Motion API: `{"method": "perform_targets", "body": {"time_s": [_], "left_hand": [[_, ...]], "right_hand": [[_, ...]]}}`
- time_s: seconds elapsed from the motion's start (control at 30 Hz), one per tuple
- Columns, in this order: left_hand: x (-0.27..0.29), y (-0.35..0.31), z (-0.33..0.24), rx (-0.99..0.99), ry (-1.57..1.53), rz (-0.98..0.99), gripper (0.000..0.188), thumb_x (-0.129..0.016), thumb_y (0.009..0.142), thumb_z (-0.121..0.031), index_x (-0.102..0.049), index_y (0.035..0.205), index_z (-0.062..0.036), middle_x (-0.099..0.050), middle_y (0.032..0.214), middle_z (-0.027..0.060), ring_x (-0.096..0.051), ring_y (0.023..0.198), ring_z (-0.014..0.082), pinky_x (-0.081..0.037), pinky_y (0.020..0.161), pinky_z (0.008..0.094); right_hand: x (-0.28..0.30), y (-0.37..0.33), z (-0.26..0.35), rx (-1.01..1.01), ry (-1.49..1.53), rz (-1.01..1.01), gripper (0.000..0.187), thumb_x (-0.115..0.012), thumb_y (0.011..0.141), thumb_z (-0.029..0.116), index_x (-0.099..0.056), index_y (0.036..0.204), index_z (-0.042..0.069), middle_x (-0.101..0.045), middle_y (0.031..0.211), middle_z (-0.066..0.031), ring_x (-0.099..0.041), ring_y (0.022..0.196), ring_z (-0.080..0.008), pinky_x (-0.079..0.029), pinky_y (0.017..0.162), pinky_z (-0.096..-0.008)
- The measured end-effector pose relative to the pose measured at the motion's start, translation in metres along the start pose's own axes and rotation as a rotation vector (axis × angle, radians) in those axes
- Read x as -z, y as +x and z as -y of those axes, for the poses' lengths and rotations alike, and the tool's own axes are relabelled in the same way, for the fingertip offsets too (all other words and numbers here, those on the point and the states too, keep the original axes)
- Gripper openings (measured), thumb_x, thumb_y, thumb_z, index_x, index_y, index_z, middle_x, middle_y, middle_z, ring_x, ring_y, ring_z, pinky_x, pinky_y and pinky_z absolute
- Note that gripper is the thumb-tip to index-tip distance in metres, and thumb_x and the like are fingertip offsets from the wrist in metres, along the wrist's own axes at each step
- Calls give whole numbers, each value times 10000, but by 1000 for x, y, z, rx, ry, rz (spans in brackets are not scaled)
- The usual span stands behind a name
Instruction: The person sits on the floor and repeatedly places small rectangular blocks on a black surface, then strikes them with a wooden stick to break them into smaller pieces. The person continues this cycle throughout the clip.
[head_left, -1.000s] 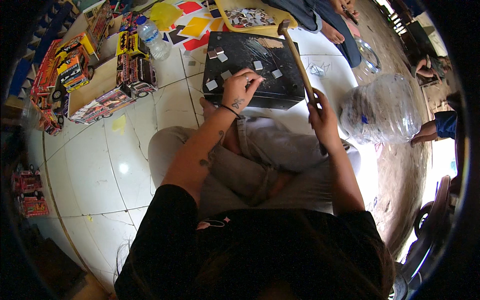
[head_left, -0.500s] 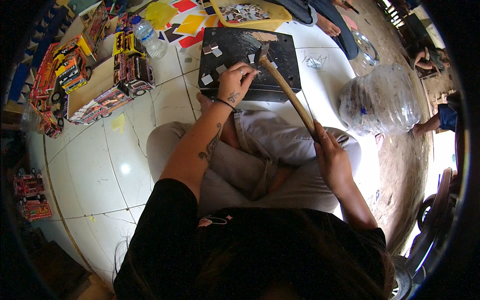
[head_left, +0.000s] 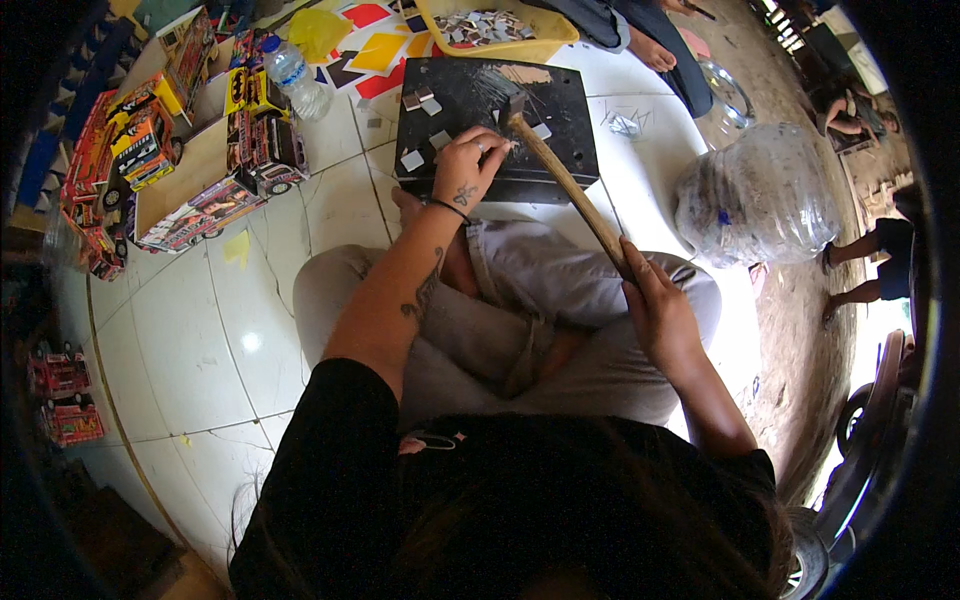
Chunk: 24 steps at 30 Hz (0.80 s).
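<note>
My right hand (head_left: 662,312) is wrapped round the lower end of the wooden handle of a hammer (head_left: 572,190). The hammer's metal head is over the black box-like block (head_left: 560,90) in front of my crossed legs. On the block's near part rests my left hand (head_left: 470,168), its thumb and fingers pinched together close to the hammer head. Whatever sits in that pinch is too small to make out. Several small square pieces (head_left: 411,159), grey and brown, lie on the block left of my left hand, and another pale square (head_left: 541,131) is beside the hammer.
Beyond the block stands a yellow tray (head_left: 560,42) of small squares, with coloured sheets (head_left: 382,50) beside it. A water bottle (head_left: 292,78) and several toy trucks (head_left: 205,205) occupy the left. At right are a big plastic-wrapped bundle (head_left: 760,200) and other people's legs (head_left: 870,280).
The hammer's head has shifted slightly left and nearer my left hand. Both hands keep their grips. At far right, a person's legs have come further into view.
</note>
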<state>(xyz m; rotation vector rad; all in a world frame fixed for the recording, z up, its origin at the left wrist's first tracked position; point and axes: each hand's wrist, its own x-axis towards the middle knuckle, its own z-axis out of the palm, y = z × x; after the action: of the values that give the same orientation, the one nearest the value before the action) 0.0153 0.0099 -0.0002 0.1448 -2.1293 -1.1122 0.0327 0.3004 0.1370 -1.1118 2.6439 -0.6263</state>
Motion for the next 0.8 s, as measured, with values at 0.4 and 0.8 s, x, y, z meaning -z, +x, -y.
{"method": "perform_targets", "body": {"time_s": [0.4,0.8], "left_hand": [[-1,0,0,-35,21,-30,92,-651,821,-109,-667,823,-18,-642,833,100,-630,736,272,-496,638,330],[1,-1,0,-14,3,15,126,-637,834,-152,-674,852,-33,-640,851,92,-630,770,278,-498,691,347]], "right_hand": [[-1,6,-2,14,126,-27,476,-497,905,20,-399,1368,63,-598,1067,-253,-616,944,-361,-481,806,-383],[-10,31,-28,4,215,-155,484,-504,916,58,-383,1385,72,-587,1064,-261,-615,949,-365,-476,810,-373]]}}
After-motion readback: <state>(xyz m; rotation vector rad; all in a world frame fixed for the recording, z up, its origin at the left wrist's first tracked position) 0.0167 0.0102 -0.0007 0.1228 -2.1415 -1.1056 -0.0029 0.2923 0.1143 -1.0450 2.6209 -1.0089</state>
